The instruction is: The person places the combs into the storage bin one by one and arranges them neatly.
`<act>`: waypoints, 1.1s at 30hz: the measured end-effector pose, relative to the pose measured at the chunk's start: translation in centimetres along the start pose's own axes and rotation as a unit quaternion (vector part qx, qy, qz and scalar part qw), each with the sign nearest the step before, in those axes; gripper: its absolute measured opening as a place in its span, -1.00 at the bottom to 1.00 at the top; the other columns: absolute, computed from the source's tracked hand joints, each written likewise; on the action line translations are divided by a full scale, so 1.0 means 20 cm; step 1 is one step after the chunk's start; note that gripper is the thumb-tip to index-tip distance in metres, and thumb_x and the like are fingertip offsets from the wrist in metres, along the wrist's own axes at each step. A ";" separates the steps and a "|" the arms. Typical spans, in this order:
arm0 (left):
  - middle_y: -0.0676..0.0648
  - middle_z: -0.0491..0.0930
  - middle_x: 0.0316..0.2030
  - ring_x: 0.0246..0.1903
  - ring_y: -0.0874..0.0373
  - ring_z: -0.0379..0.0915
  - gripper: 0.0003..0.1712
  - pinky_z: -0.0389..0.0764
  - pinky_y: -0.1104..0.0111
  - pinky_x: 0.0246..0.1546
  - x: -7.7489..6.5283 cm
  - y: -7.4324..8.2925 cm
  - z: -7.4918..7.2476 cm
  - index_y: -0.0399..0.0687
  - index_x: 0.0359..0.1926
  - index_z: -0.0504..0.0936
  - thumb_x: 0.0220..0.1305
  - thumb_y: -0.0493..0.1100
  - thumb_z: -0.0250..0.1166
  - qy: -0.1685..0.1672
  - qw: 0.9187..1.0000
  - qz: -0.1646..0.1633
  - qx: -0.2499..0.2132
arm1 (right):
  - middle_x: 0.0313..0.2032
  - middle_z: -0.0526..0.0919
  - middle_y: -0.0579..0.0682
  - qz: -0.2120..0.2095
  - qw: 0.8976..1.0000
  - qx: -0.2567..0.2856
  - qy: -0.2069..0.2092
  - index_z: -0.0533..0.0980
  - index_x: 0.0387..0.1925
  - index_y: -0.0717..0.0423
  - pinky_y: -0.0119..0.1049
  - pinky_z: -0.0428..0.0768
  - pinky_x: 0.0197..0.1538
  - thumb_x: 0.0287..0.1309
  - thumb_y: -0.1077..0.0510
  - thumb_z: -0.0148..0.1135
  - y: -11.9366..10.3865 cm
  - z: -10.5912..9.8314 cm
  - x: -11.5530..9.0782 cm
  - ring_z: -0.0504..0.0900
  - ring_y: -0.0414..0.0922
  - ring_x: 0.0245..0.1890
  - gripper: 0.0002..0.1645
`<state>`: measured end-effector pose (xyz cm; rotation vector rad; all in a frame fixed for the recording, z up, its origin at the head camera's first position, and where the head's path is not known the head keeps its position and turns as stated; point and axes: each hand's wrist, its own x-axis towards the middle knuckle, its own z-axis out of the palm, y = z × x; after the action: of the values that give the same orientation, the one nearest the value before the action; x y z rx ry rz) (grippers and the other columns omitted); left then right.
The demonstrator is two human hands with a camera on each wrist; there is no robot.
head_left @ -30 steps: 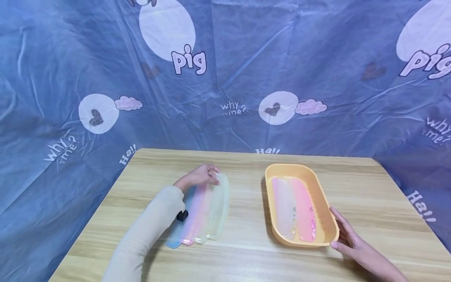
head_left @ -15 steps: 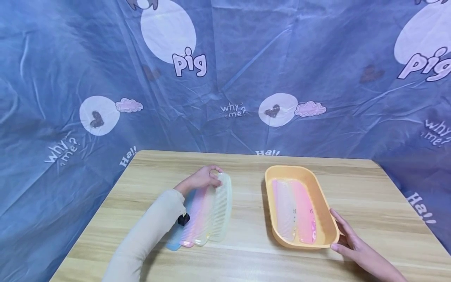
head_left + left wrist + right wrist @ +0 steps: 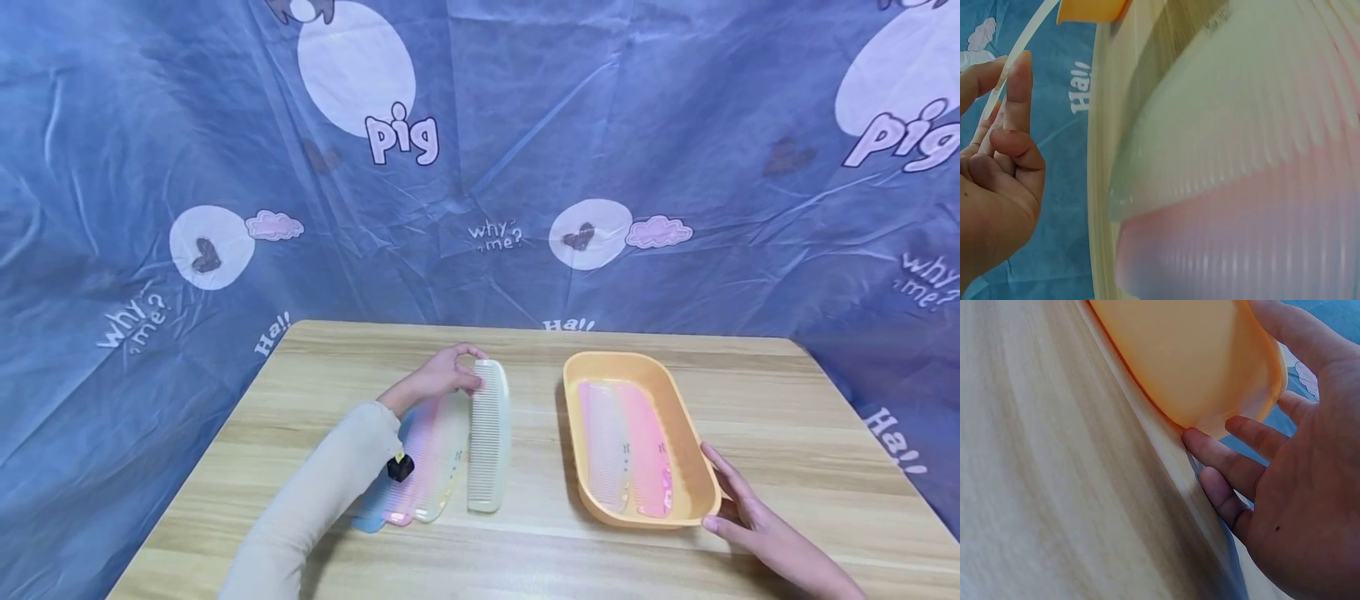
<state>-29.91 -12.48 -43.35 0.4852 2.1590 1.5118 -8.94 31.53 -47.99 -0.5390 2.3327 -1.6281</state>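
My left hand [image 3: 446, 372] pinches the far end of a pale green comb [image 3: 489, 442] between thumb and fingers. That comb is tilted up on edge, just right of a fanned row of combs on the table. The row holds a pale green comb [image 3: 448, 467], a pink-purple comb [image 3: 411, 471] and a blue comb [image 3: 369, 523], partly covered by my forearm. In the left wrist view the held comb [image 3: 1022, 39] appears edge-on. My right hand [image 3: 742, 504] rests with nearly straight fingers against the side of an orange tray [image 3: 697, 467].
Inside the tray lie a lilac-to-clear comb [image 3: 603, 450] and a pink comb [image 3: 647, 450], side by side. A wooden table [image 3: 532, 533] carries everything. Behind it hangs a blue printed cloth [image 3: 480, 167]. A small black object [image 3: 401, 467] sits at my left cuff.
My left hand has lifted the pale green comb off the fanned row and moved it slightly right, tilting it up. My right hand and the tray stay in place.
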 end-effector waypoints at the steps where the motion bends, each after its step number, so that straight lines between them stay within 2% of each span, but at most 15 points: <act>1: 0.11 0.68 -0.53 -0.49 0.24 0.60 -0.49 0.26 0.47 -0.53 0.00 0.01 0.00 -0.15 0.14 0.39 0.15 -0.30 0.28 0.000 1.000 -0.001 -0.001 | 0.28 -0.08 -0.68 0.003 1.000 0.003 -0.002 -0.43 0.51 -0.07 -0.57 0.51 -0.02 0.35 0.42 -0.08 0.00 0.00 0.00 0.23 -0.68 0.18 0.00; 7: 0.06 0.71 -0.45 -0.47 0.24 0.59 -0.45 0.23 0.49 -0.56 0.01 0.04 0.03 -0.08 0.17 0.37 0.12 -0.30 0.27 0.013 0.999 -0.008 -0.028 | 0.24 -0.09 -0.69 0.029 0.999 0.014 -0.007 -0.46 0.50 -0.14 -0.53 0.54 -0.04 0.37 0.38 -0.09 0.00 0.00 0.00 0.23 -0.69 0.15 0.00; 12: 0.05 0.72 -0.40 -0.45 0.21 0.60 -0.46 0.23 0.47 -0.57 0.03 0.06 0.05 0.00 0.14 0.39 0.10 -0.31 0.27 0.034 0.998 -0.012 -0.057 | 0.25 -0.14 -0.70 0.034 0.999 0.012 -0.002 -0.45 0.51 -0.15 -0.53 0.53 -0.03 0.38 0.37 -0.08 0.00 0.01 -0.01 0.19 -0.71 0.16 0.00; 17: 0.11 0.66 -0.51 -0.50 0.22 0.57 -0.47 0.25 0.46 -0.54 0.07 0.11 0.08 -0.03 0.12 0.38 0.10 -0.30 0.25 0.055 0.996 0.012 -0.074 | 0.24 -0.15 -0.71 0.041 0.999 0.013 -0.002 -0.45 0.51 -0.16 -0.54 0.53 -0.03 0.38 0.36 -0.08 0.00 0.01 -0.01 0.20 -0.72 0.15 0.00; 23: 0.11 0.63 -0.56 -0.56 0.24 0.53 -0.50 0.26 0.48 -0.57 0.10 0.19 0.12 -0.13 0.11 0.38 0.10 -0.38 0.22 0.066 0.989 0.050 -0.120 | 0.27 -0.12 -0.69 0.021 1.000 0.003 0.004 -0.42 0.51 -0.12 -0.55 0.52 -0.02 0.36 0.39 -0.07 0.00 0.01 -0.01 0.22 -0.69 0.17 0.00; 33: 0.11 0.64 -0.54 -0.57 0.23 0.53 -0.52 0.31 0.46 -0.55 0.17 0.30 0.18 -0.09 0.08 0.41 0.11 -0.36 0.23 0.059 0.989 0.062 -0.119 | 0.22 -0.06 -0.69 0.043 0.999 0.005 0.004 -0.43 0.51 -0.15 -0.56 0.52 -0.02 0.38 0.34 -0.06 -0.01 0.00 0.01 0.30 -0.66 0.13 -0.01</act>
<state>-30.66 -5.83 -39.41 0.4644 2.0301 1.8806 -9.04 31.40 -47.79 -0.4252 2.3185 -1.6058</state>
